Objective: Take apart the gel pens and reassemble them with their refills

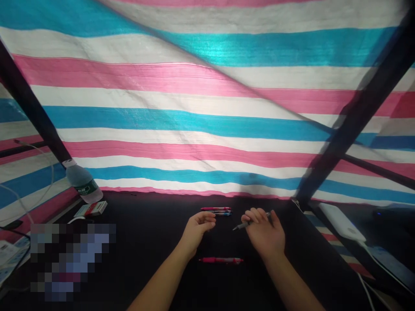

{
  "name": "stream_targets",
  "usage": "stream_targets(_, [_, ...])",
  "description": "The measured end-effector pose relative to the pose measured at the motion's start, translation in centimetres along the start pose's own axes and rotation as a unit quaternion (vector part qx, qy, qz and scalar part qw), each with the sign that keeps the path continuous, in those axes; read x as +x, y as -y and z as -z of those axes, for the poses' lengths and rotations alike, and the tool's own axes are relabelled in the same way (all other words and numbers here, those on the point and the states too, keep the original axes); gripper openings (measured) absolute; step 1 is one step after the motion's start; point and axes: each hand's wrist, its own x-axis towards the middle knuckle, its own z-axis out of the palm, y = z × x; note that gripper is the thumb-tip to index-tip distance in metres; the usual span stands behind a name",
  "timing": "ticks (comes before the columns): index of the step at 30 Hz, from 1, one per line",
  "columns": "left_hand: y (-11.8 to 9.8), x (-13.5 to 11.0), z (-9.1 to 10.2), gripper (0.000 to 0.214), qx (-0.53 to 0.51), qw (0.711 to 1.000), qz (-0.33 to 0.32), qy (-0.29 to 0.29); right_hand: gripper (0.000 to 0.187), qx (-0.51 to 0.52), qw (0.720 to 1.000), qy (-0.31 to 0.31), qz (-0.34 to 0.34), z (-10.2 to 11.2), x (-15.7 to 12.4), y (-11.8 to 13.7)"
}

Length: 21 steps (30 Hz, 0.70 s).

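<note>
My right hand (pixel 264 231) is closed around a grey pen (pixel 241 225) whose tip points left toward my left hand (pixel 197 228). The left hand's fingers are curled, and what they hold, if anything, is hidden. Both hands hover over a black table (pixel 149 242). A pink pen (pixel 221 260) lies on the table between my forearms, near me. A small group of pens (pixel 216 211), pink and blue, lies just beyond the left hand's fingers.
A plastic water bottle (pixel 81 181) with a green label stands at the table's back left, with a small red and white box (pixel 90 209) by it. A white power bank (pixel 342 221) with a cable lies right. A striped tarp (pixel 207 108) and dark poles (pixel 353 116) close the back.
</note>
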Motion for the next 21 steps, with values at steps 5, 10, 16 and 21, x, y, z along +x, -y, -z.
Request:
stream_targets(5, [0.15,-0.03,0.0,0.028,0.0,1.0,-0.005,0.005,0.04,0.014,1.0,-0.005,0.004,0.24,0.19,-0.17])
stream_targets(10, [0.08,-0.02,-0.02,0.028,0.004,1.0,-0.004,0.001,0.041,0.001,1.0,-0.005,0.01,0.31,0.22,-0.14])
stream_targets(16, [-0.05,-0.06,-0.1,0.028,0.003,1.0,-0.005,-0.001,0.038,-0.048,0.999,0.003,0.018,0.12,-0.06,-0.21])
stream_targets(21, [0.19,-0.01,0.01,0.026,0.002,1.0,-0.011,0.005,0.038,-0.16,0.986,-0.001,0.039,0.13,-0.16,-0.28])
